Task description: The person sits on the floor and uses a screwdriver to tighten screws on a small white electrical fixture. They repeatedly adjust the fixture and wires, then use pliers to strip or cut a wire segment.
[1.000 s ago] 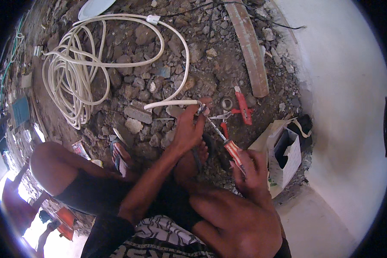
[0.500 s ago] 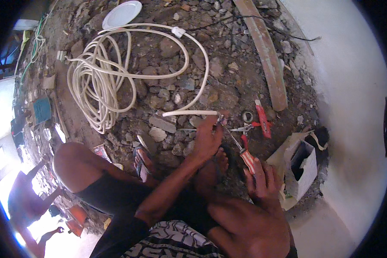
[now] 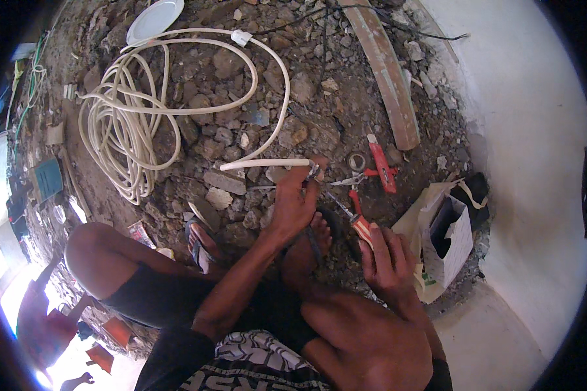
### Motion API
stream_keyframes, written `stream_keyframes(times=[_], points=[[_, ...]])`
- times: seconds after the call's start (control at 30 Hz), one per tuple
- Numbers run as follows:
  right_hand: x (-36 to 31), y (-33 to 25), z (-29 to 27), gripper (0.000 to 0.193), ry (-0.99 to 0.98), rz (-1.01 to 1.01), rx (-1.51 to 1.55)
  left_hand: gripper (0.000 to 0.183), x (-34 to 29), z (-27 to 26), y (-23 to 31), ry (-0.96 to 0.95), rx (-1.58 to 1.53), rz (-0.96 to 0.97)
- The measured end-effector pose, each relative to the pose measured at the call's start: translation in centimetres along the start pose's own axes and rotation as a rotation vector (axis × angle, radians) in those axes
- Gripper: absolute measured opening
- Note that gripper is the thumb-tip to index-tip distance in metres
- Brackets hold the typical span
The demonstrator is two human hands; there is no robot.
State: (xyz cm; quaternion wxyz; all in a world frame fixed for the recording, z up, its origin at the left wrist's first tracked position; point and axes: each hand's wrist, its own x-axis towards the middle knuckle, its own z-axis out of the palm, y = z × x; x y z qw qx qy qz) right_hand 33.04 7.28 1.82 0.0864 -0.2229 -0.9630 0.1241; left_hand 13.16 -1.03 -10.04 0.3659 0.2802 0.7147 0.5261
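My left hand (image 3: 292, 205) is closed on the end of a thick white cable (image 3: 267, 162). A small metallic part (image 3: 316, 172) shows at that end, partly hidden by my fingers. In my right hand (image 3: 390, 264) is a screwdriver (image 3: 361, 228) with a red and pale striped handle. Its shaft slants up and left, the tip a short way from the cable end. Beyond the screwdriver, red-handled pliers or cutters (image 3: 354, 182) lie on the rubble beside a red utility knife (image 3: 381, 163) and a roll of tape (image 3: 357, 161).
The cable's large coil (image 3: 127, 124) spreads over broken stones at the left, near a white plate (image 3: 155, 21). A worn plank (image 3: 385, 75) lies at the far right beside a white wall (image 3: 528, 130). An open paper bag (image 3: 447, 238) stands at right. Another person (image 3: 45, 319) is at lower left.
The screwdriver tip has drawn back from the cable end, leaving a gap. My view has shifted, so the whole scene sits further left and slightly higher. Both hands keep their holds.
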Motion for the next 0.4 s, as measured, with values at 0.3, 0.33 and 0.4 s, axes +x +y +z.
stream_keyframes(times=[0.3,0.33,0.4], points=[[-0.9,0.9,0.1,0.047,-0.244,0.584,0.869,0.027,-0.3,-0.2,-0.3,0.015,-0.007,-0.074],[-1.3,0.8,0.4,0.048,-0.196,0.465,0.659,0.028,-0.4,-0.4,-0.4,-0.004,-0.008,-0.098],[-2.2,0.3,0.7,0.05,-0.101,0.22,0.231,0.031,-0.2,-0.6,-0.2,-0.041,-0.003,-0.077]])
